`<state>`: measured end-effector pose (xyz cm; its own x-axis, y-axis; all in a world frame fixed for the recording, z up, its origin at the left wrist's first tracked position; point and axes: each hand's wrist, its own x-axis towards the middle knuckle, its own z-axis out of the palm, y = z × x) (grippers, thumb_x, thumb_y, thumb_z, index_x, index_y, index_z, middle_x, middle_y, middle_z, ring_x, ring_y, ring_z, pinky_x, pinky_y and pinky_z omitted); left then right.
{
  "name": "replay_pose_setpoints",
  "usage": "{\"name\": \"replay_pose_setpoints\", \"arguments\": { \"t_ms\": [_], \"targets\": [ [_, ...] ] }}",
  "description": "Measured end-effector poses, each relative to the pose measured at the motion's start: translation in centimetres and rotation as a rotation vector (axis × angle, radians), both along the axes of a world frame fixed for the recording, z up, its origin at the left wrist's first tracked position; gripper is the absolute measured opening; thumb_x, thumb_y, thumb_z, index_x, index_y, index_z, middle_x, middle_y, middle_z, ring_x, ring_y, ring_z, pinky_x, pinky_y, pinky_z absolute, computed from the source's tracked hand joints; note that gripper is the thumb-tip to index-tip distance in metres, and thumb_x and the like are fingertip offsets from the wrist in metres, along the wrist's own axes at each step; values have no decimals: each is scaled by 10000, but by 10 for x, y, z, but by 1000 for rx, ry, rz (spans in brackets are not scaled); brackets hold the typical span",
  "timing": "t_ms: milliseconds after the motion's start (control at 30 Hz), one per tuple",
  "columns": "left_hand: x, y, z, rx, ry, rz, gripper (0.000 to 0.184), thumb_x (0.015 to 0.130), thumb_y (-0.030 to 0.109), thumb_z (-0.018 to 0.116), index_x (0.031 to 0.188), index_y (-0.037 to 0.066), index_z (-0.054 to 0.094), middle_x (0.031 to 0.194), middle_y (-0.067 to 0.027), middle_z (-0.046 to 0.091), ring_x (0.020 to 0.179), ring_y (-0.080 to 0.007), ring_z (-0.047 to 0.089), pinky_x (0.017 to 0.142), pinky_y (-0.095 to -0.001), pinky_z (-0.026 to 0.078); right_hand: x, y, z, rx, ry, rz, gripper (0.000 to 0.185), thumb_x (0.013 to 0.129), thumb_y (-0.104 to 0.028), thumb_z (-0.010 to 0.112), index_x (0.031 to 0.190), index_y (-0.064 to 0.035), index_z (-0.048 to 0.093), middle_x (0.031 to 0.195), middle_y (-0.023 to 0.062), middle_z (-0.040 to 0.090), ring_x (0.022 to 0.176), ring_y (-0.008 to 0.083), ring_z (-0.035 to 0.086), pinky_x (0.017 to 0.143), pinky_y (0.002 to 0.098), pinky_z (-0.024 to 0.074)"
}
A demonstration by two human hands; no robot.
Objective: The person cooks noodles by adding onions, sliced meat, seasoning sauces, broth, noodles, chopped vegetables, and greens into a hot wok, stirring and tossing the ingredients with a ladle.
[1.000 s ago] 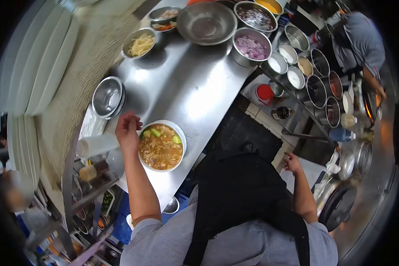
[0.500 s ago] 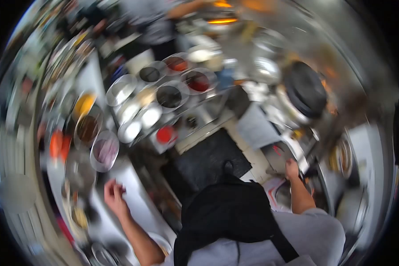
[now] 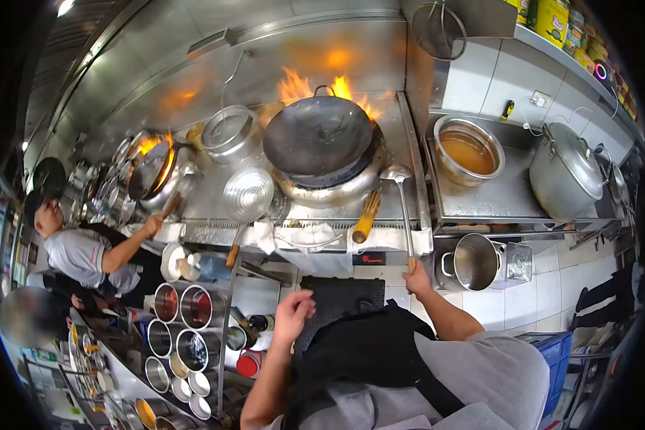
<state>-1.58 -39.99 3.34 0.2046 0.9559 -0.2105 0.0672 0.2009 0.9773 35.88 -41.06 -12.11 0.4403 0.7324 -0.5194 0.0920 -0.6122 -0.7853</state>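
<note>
My right hand [image 3: 418, 280] is closed round the wooden end of a long-handled ladle [image 3: 401, 204], whose metal bowl points away from me beside the wok burner. My left hand [image 3: 294, 315] is raised in front of the black apron, fingers loosely bent, with nothing visible in it. Ahead, a dark wok [image 3: 318, 136] sits tilted on the burner, flames rising behind it. A perforated strainer [image 3: 248, 194] with a wooden handle lies to its left. The bamboo brush [image 3: 367, 217] with a yellow handle rests between wok and ladle.
A lidded pot [image 3: 567, 172] and a pot of brown liquid [image 3: 469, 152] stand on the right-hand counter. At left, a co-worker [image 3: 86, 251] holds a handle near another flaming wok [image 3: 150, 172]. Several metal containers [image 3: 196, 349] fill the lower left. A blue crate [image 3: 550, 362] is behind me.
My view has swung from the containers on the left to the stove, and the blur has cleared. My left hand now appears nearer the apron's front; the ladle shows clearly in my right.
</note>
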Motion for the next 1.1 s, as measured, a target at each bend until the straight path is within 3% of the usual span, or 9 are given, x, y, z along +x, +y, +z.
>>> {"name": "replay_pose_setpoints", "arguments": {
  "t_ms": [100, 167, 233, 367, 433, 500, 633, 800, 1100],
  "targets": [
    [43, 97, 6, 72, 19, -240, 177, 938, 1, 526, 1092, -13, 611, 838, -62, 644, 734, -125, 612, 662, -272, 511, 51, 11, -58, 382, -466, 142, 411, 831, -60, 636, 1201, -59, 456, 658, 62, 514, 417, 179, 477, 393, 355, 416],
    [71, 157, 13, 221, 181, -260, 216, 902, -9, 550, 1108, -2, 614, 820, -38, 638, 756, -113, 613, 677, -267, 503, 41, -9, 57, 244, -226, 82, 380, 820, -21, 609, 1179, -59, 488, 646, 41, 495, 429, 145, 456, 386, 313, 375],
    [87, 218, 0, 514, 432, -227, 275, 855, -15, 590, 1128, 10, 615, 865, -59, 652, 796, -163, 632, 719, -305, 510, 33, -28, 125, 306, 610, -73, 371, 828, -61, 630, 1177, -61, 503, 647, 55, 511, 432, 159, 470, 408, 309, 396],
    [108, 298, -6, 723, 714, -118, 454, 749, -18, 643, 1196, 49, 600, 1201, -203, 600, 1106, -364, 580, 964, -439, 468, 16, -29, 157, 644, 1019, -181, 383, 855, -102, 666, 1191, -109, 482, 649, 19, 470, 443, 148, 454, 398, 290, 364],
    [114, 329, -16, 806, 765, -140, 484, 749, 9, 631, 1227, 58, 579, 1254, -199, 562, 1153, -377, 546, 997, -455, 445, 41, -12, 147, 721, 636, -167, 496, 880, -86, 629, 1332, -121, 428, 671, 35, 497, 500, 172, 513, 456, 318, 443],
    [108, 356, -44, 837, 823, -226, 492, 747, 39, 636, 1235, 60, 574, 1253, -192, 562, 1171, -376, 537, 1002, -460, 444, 67, -1, 199, 422, 9, -232, 681, 896, -56, 587, 1498, -115, 275, 774, 70, 554, 605, 187, 577, 570, 366, 516],
    [88, 363, -39, 719, 1045, -392, 558, 760, 145, 661, 1302, 109, 534, 1319, -140, 537, 1283, -333, 464, 1030, -480, 432, 116, 25, 212, 240, -529, -133, 798, 889, -19, 547, 1556, -63, 110, 839, 95, 582, 589, 158, 570, 501, 352, 501],
    [75, 348, -15, 685, 1062, -415, 635, 770, 196, 698, 1361, 134, 475, 1379, -100, 470, 1348, -300, 390, 1013, -570, 412, 91, 40, 277, 260, 138, -413, 814, 863, 5, 557, 1559, -98, 147, 735, 70, 531, 534, 148, 504, 462, 309, 439],
    [76, 330, -18, 784, 924, -263, 665, 738, 184, 720, 1350, 70, 488, 1393, -118, 436, 1352, -321, 346, 1065, -518, 382, 6, 41, 305, 618, 428, -428, 882, 848, 0, 563, 1570, -180, 89, 771, 61, 515, 518, 133, 455, 461, 291, 406]
  ]
}}
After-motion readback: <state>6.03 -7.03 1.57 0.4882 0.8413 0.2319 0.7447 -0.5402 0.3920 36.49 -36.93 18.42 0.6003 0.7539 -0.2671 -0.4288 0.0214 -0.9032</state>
